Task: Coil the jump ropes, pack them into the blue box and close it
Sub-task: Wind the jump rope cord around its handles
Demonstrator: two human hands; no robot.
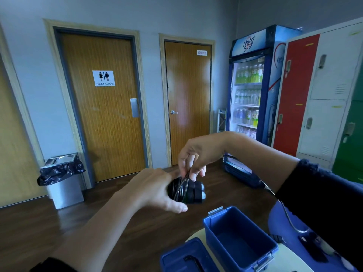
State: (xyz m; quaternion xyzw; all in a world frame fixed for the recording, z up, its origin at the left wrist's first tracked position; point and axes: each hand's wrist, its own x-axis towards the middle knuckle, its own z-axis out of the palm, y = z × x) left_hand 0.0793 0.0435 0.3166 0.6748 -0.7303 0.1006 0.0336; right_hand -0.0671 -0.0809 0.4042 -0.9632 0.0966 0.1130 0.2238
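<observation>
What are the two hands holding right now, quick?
Left hand: closed around the handles of the black jump rope.
Right hand: pinching that jump rope's cord just above the handles.

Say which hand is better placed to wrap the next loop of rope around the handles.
Likely the right hand: it pinches the rope just above the handles, which the left hand grips.
</observation>
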